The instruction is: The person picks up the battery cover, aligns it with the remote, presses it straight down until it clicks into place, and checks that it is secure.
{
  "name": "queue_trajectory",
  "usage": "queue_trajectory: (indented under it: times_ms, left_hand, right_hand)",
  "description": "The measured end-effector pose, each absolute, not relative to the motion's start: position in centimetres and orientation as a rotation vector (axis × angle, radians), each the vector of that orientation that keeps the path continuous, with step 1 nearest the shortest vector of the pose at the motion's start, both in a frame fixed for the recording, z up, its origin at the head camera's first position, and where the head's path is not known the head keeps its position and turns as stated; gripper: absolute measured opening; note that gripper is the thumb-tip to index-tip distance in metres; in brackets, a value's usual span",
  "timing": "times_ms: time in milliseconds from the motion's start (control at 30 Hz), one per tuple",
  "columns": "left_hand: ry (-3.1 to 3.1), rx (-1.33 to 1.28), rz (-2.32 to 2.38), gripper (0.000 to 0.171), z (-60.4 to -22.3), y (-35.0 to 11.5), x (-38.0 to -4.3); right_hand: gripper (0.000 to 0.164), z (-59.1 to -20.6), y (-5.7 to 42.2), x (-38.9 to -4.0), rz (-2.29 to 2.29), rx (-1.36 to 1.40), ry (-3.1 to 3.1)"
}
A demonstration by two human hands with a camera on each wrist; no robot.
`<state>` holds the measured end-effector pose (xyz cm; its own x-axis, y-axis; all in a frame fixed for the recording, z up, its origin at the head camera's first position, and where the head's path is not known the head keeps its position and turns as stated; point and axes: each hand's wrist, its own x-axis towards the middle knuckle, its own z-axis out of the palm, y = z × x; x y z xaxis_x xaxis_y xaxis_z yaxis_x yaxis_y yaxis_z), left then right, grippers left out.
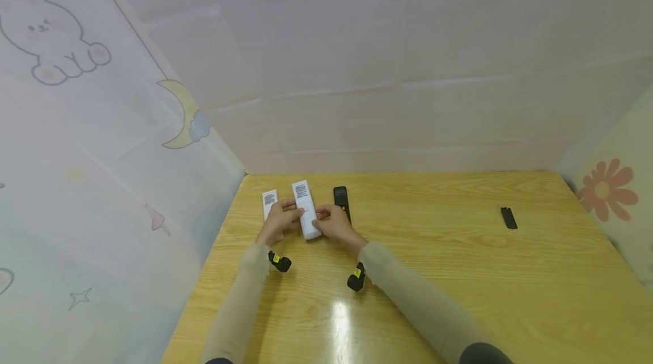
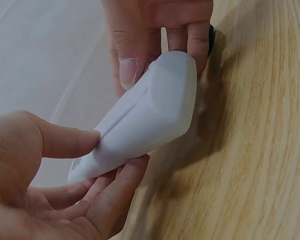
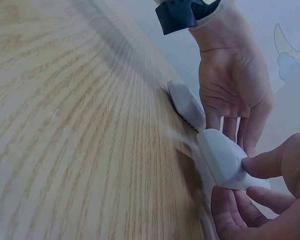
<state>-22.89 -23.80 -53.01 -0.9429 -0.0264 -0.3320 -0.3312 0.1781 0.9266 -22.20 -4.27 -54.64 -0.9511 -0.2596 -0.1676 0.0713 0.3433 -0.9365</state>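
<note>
A white remote control, printed label upward, is held between both hands just above the table. My left hand grips its left side, thumb on the upper face and fingers beneath in the left wrist view. From the other side my right hand pinches the near end of the remote, thumb on top. A second white remote lies on the table, partly hidden by the left hand. Beyond the right hand lies a black remote, its lower part covered by that hand.
Far to the right on the wooden table is a small flat black piece, which looks like a battery cover. Cloth with printed drawings hangs at the back and both sides of the table.
</note>
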Motion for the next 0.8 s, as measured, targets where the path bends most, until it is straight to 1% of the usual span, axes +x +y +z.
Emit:
queue_trajectory:
  times_ms: [333, 667, 800]
  left_hand:
    - [2.187, -0.364, 1.818, 0.053, -53.5, -24.1, -23.1]
    - [2.218, -0.353, 1.764, 0.054, -53.7, -24.1, -23.3]
    - [2.237, -0.338, 1.744, 0.055, -53.7, -24.1, -23.2]
  right_hand:
    - [0.04, -55.6, -4.6, -22.2, -1.599, -0.173, 2.343]
    - [0.037, -55.6, -5.0, -21.8, -1.571, -0.198, 2.382]
    - [0.039, -55.7, -5.1, -21.9, -1.544, -0.228, 2.389]
